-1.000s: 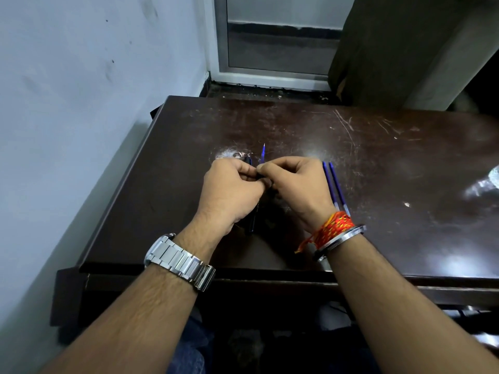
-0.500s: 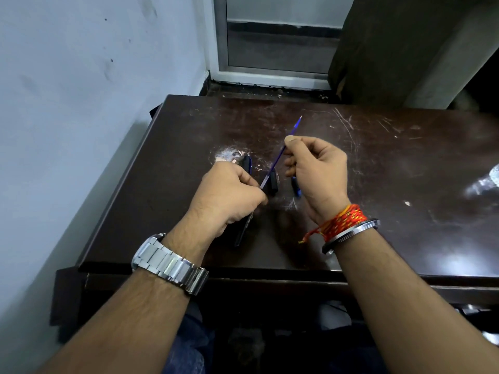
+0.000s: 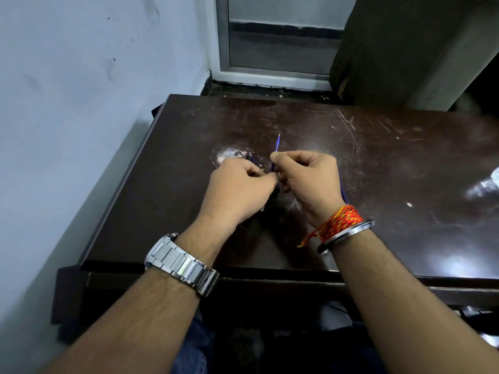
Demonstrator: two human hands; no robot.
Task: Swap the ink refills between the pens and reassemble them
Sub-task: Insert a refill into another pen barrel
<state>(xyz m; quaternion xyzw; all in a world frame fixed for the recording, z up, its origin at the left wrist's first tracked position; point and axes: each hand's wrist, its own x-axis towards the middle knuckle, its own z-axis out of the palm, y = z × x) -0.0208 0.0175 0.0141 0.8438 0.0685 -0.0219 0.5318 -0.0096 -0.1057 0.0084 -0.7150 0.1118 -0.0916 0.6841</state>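
My left hand [image 3: 237, 187] curls around a dark pen barrel [image 3: 261, 209], which shows only as a small bit under the palm. Against it, my right hand [image 3: 307, 179] pinches a thin blue ink refill [image 3: 277, 143] between thumb and forefinger. The refill's tip points up and away, and its lower end meets my left fingers. A dark pen part with a blue edge [image 3: 249, 158] lies on the table just beyond my left hand. A blue sliver of another pen [image 3: 343, 195] shows behind my right wrist. Both hands hover over the dark brown table [image 3: 183, 163].
The table has a scratched top with a pale worn patch [image 3: 229, 155] by the pen parts. A light wall runs along the table's left edge. A window frame [image 3: 272, 71] and a dark curtain [image 3: 391, 49] stand beyond the far edge.
My right hand has moved back down and left with the refill, bringing its lower end to my left hand. The refill now stands steeper than half a second ago.
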